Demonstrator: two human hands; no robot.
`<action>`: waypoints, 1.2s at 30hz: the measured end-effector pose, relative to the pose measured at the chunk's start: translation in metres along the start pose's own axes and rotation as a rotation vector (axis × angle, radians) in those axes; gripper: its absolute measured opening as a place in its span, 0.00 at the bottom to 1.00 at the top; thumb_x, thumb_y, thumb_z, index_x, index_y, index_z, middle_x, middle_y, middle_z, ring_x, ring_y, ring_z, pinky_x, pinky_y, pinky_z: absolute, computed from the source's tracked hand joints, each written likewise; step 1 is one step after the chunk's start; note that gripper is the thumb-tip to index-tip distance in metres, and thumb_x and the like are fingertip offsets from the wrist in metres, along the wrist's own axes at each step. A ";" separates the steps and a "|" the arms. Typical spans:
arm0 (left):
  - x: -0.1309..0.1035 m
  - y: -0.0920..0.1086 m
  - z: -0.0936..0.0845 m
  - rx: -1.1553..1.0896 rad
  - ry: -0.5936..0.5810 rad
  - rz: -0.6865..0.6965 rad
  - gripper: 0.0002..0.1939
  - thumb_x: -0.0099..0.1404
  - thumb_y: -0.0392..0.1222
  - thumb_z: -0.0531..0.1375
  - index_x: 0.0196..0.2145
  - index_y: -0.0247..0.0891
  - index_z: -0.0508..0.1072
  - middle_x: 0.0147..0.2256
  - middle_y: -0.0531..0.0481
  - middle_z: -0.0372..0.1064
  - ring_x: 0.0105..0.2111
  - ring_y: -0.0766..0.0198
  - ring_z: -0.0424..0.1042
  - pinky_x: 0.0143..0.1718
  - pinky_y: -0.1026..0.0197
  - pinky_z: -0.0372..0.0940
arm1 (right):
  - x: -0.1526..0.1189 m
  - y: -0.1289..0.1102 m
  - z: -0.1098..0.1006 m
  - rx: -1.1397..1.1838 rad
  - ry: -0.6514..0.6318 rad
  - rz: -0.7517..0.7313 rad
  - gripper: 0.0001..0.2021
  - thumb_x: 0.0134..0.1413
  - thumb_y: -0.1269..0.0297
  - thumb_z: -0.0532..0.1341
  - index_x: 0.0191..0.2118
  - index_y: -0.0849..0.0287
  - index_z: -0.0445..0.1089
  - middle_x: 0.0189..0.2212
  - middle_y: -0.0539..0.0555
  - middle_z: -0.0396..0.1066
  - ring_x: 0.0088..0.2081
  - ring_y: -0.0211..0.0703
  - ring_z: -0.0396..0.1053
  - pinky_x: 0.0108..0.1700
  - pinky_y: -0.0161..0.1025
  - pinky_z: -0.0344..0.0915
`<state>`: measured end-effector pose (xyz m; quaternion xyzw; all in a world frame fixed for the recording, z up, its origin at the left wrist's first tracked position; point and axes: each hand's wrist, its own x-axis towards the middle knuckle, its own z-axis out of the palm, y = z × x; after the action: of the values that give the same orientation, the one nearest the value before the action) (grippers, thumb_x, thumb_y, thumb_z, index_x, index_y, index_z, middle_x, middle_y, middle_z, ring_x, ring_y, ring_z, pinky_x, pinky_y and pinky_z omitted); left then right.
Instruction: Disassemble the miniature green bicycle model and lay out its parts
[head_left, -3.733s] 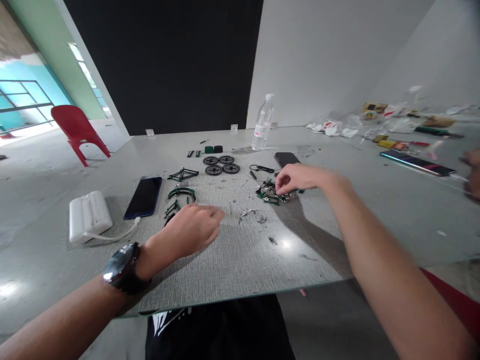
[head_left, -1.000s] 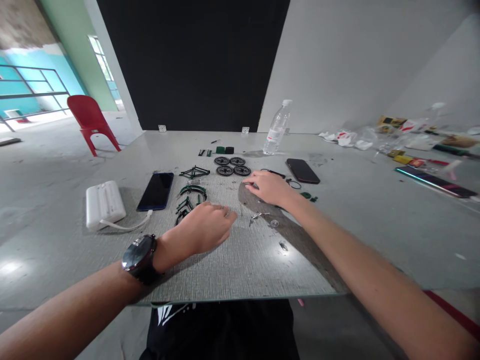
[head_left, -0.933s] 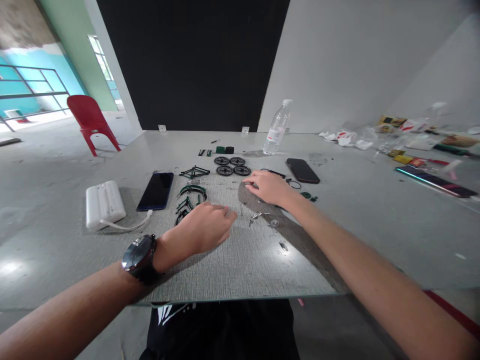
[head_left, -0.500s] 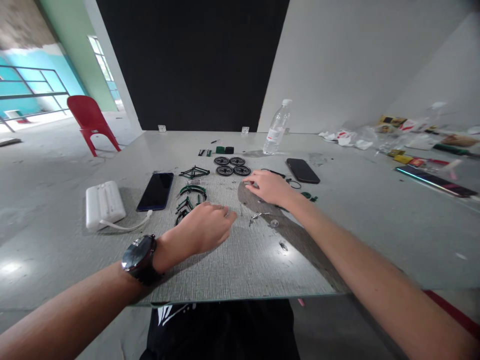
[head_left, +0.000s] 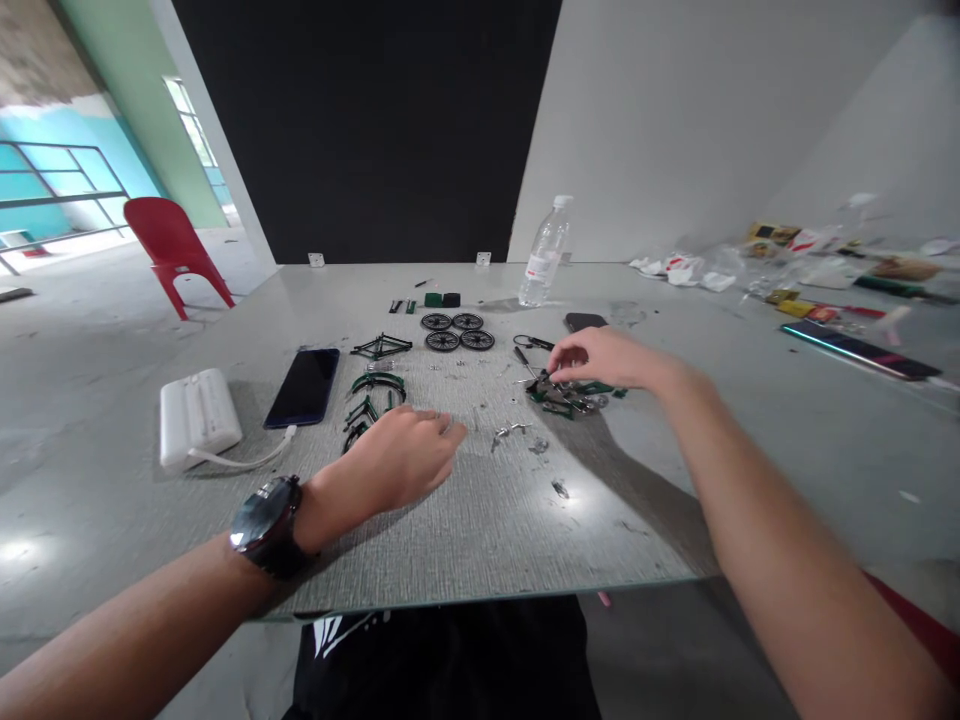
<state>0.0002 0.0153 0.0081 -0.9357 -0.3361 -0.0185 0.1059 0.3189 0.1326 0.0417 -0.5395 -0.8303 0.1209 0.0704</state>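
Note:
My right hand (head_left: pixel 600 358) is over a pile of small green and metal parts (head_left: pixel 566 396) at the right, its thumb and fingers curled together at the pile's edge; whatever may be between the fingertips is too small to name. My left hand (head_left: pixel 397 455) rests palm down on the table, its fingers bent and their tips partly hidden. Beside it lie green curved strips (head_left: pixel 379 382) and a black frame (head_left: pixel 382 346). Several black spoked wheels (head_left: pixel 442 341) sit beyond the hands. Between the hands are silver pieces (head_left: pixel 509 432).
A white power bank (head_left: pixel 199 415) and a dark phone (head_left: pixel 304 387) lie left. A water bottle (head_left: pixel 546 253) stands at the back. Another phone (head_left: pixel 585 321) is behind my right hand, a third (head_left: pixel 855 350) at far right, near plastic wrappings (head_left: pixel 757 270).
My right hand has moved right, from near the wheels to the pile of parts, uncovering the tabletop there. My left hand stays in place on the table. The view has shifted slightly.

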 end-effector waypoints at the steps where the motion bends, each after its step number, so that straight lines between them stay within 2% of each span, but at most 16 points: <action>1: 0.000 0.000 0.000 0.000 0.002 0.000 0.09 0.72 0.37 0.50 0.43 0.34 0.70 0.37 0.44 0.72 0.35 0.57 0.73 0.34 0.56 0.66 | 0.001 0.004 0.002 -0.009 -0.016 -0.001 0.11 0.46 0.52 0.67 0.33 0.52 0.79 0.32 0.56 0.77 0.31 0.47 0.71 0.33 0.45 0.65; 7: -0.001 -0.001 0.003 0.007 0.003 0.011 0.11 0.73 0.38 0.49 0.43 0.35 0.70 0.38 0.45 0.72 0.35 0.57 0.72 0.35 0.55 0.66 | 0.005 0.017 0.006 -0.021 -0.035 0.009 0.09 0.45 0.55 0.67 0.32 0.52 0.79 0.32 0.56 0.78 0.31 0.47 0.72 0.34 0.45 0.67; 17: -0.001 -0.001 0.002 -0.014 0.009 0.013 0.11 0.73 0.38 0.49 0.43 0.34 0.70 0.38 0.45 0.72 0.34 0.58 0.73 0.35 0.56 0.65 | 0.008 -0.005 0.014 0.030 -0.015 -0.055 0.07 0.50 0.56 0.64 0.30 0.52 0.77 0.31 0.55 0.77 0.32 0.46 0.72 0.34 0.45 0.67; 26: -0.001 -0.001 0.002 0.006 0.008 -0.001 0.10 0.73 0.38 0.50 0.43 0.35 0.70 0.38 0.45 0.72 0.34 0.57 0.72 0.34 0.56 0.65 | 0.011 0.004 0.018 -0.006 -0.052 -0.025 0.09 0.50 0.55 0.64 0.31 0.52 0.78 0.31 0.55 0.78 0.29 0.46 0.72 0.33 0.47 0.66; 32: -0.001 0.000 0.000 0.011 0.000 -0.001 0.10 0.72 0.37 0.50 0.43 0.34 0.70 0.38 0.45 0.72 0.35 0.56 0.72 0.34 0.55 0.65 | 0.011 0.005 0.016 -0.059 0.019 -0.027 0.12 0.54 0.53 0.60 0.34 0.53 0.77 0.34 0.58 0.78 0.30 0.48 0.72 0.33 0.47 0.67; 36: -0.002 0.000 0.000 0.013 0.011 0.005 0.10 0.73 0.38 0.50 0.44 0.35 0.70 0.37 0.46 0.72 0.34 0.56 0.72 0.34 0.55 0.65 | 0.010 0.003 0.015 -0.062 0.007 -0.022 0.11 0.53 0.54 0.62 0.33 0.53 0.77 0.34 0.57 0.78 0.31 0.47 0.72 0.34 0.46 0.66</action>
<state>-0.0012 0.0140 0.0083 -0.9356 -0.3335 -0.0213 0.1138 0.3135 0.1414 0.0259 -0.5328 -0.8392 0.0925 0.0577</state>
